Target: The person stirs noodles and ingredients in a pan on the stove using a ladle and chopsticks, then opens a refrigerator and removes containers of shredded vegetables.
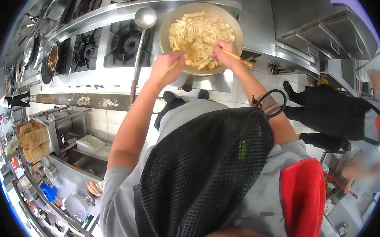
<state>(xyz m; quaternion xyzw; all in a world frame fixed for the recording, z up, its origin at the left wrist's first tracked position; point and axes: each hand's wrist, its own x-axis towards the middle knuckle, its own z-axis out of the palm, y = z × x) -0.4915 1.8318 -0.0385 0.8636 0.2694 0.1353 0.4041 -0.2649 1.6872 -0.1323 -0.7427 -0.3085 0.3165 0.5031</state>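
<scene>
A wide round pan sits at the front of the stove, its dark handle pointing toward my body. Inside is a heap of pale noodles with chunky pieces and some sauce. My left hand is closed around a slim wooden utensil at the pan's near left edge. Over the near right side of the pan, my right hand grips a second wooden utensil, its back end sticking out to the right. The working ends of both are hard to make out among the noodles.
A long metal ladle lies left of the pan beside a gas burner. Another pan stands farther left. Steel drawers are at right, where a person in a black apron stands close by.
</scene>
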